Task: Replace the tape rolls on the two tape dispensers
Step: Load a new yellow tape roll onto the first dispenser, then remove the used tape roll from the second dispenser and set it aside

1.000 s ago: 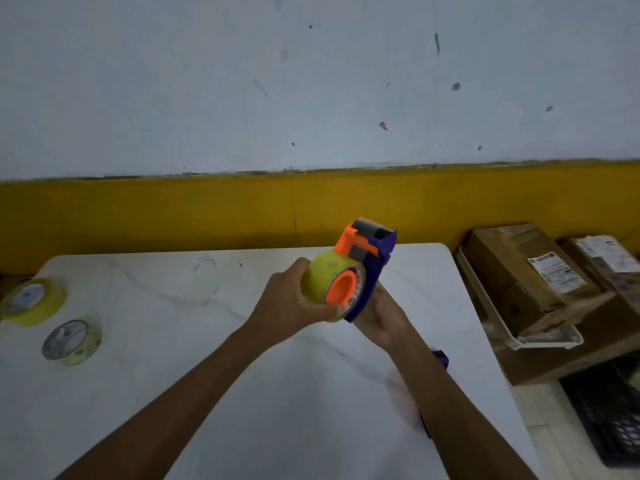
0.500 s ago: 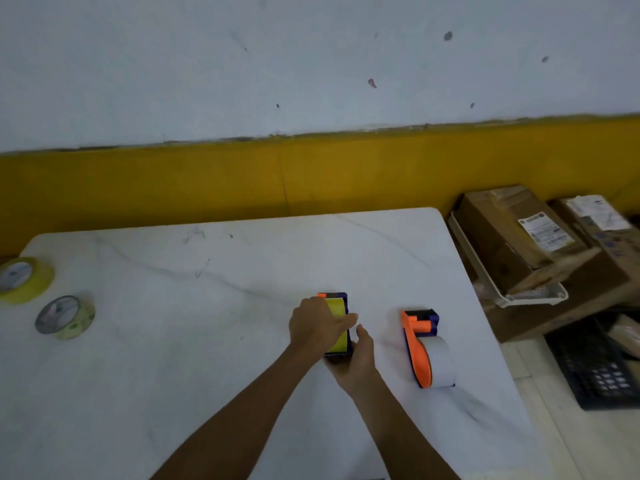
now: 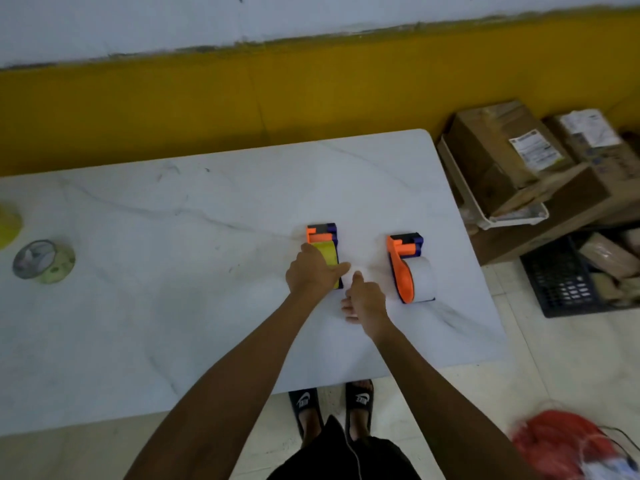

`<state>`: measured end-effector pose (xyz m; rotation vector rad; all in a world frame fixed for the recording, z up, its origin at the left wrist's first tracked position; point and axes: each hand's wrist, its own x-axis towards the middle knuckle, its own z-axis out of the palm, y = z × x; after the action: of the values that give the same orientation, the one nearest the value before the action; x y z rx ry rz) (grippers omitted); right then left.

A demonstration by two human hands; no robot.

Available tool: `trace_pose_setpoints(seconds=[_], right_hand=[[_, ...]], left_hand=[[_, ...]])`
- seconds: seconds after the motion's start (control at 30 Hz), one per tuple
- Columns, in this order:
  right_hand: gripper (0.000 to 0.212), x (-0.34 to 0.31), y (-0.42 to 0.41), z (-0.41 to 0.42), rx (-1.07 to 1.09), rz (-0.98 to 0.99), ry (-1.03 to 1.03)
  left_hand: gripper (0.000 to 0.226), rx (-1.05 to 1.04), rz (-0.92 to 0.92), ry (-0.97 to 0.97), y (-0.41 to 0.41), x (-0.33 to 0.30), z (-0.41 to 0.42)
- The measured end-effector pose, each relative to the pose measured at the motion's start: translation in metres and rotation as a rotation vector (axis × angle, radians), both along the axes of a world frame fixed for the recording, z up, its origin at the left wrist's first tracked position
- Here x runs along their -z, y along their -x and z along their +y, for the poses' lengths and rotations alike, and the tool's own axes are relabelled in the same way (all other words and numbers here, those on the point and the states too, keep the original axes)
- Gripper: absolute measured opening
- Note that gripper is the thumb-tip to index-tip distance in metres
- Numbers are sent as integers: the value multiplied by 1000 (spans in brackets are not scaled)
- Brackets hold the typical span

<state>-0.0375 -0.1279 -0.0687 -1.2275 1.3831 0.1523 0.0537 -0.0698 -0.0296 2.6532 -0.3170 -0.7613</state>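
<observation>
Two orange-and-blue tape dispensers stand side by side on the white marble table (image 3: 173, 323). The left dispenser (image 3: 323, 237) carries a yellow tape roll (image 3: 328, 252). My left hand (image 3: 311, 275) rests on top of that roll, fingers laid over it. The right dispenser (image 3: 407, 258) carries a white tape roll (image 3: 423, 278). Between the two dispensers my right hand (image 3: 363, 299) hovers just above the table, fingers apart and holding nothing.
A loose, nearly used tape roll (image 3: 43, 261) lies at the table's left, and a yellow roll (image 3: 7, 228) sits at the left edge. Cardboard boxes (image 3: 512, 157), a white tray (image 3: 485, 216) and a black crate (image 3: 568, 282) stand right of the table. My sandalled feet are below the near edge.
The yellow-roll dispenser went from held in the air down onto the table beside the white-roll one. My right hand has let go of it and drawn back.
</observation>
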Motion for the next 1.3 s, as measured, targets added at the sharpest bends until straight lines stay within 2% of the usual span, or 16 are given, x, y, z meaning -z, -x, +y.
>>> trace_pose_setpoints(seconds=[0.1,0.17,0.23,0.3,0.33,0.4,0.53,0.63,0.7,0.77,0.87,1.3], right_hand=[[45,-15,8,-23,-218,-32,305],[34,-33,9,-42,-278,-64,528],[30,-56,13,-64,-209,-105,752],[27,-65,22,-90,-97,-162,862],[27,-64,28,-103,-81,-142,863],[28,-54,38,-125,-121,-24,801],[43,-34,61,-138,-349,101,603],[42,-29,73,-128,-472,69,510],[48,-28,75,-123,-432,42,474],[49,-27,76,-122,-387,10,445],[50,-25,77,-125,-371,-35,429],[51,-26,74,-135,-492,-49,473]], left_hand=[[107,29,89,-30,-4,-2,-2],[114,52,72,-63,-4,-6,-2],[99,98,-150,-89,-2,-13,-2],[65,205,-404,-14,1,-22,-7],[49,265,-456,59,4,-27,-11],[35,343,-430,180,12,-34,-21],[30,380,-327,230,33,-31,-36],[27,416,-253,215,54,-24,-46],[24,314,-81,228,72,-21,-56],[18,115,159,264,86,-20,-69],[28,-67,368,315,101,-16,-85],[17,-275,473,337,113,-14,-97]])
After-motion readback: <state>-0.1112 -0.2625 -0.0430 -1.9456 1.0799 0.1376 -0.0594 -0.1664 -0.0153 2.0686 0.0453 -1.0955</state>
